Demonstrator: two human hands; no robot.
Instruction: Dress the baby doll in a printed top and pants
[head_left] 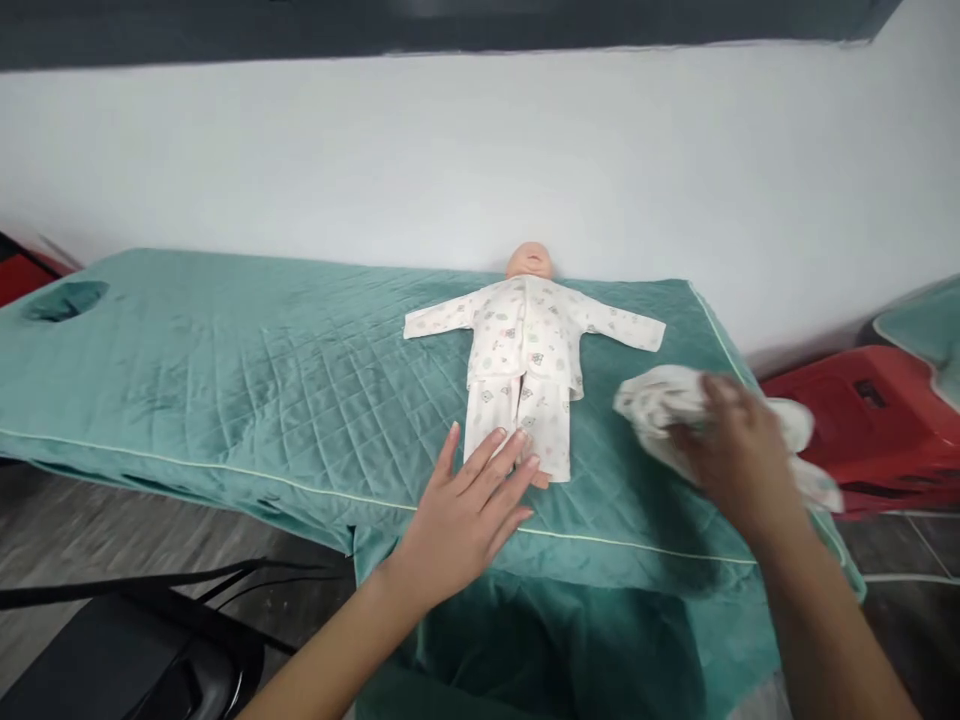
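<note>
Hands [466, 520] reach over a green quilted bed [262, 380] beside a white wall [337, 160].

No lettering, number, label or sign can be read.

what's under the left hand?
Left hand overlaps the printed pants of the doll and the green cover. A bit of foot shows beside it. Whatever's directly beneath is covered; contact unclear.

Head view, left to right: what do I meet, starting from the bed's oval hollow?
Oval hollow → doll → right hand holding white cloth → red plastic piece.
</note>
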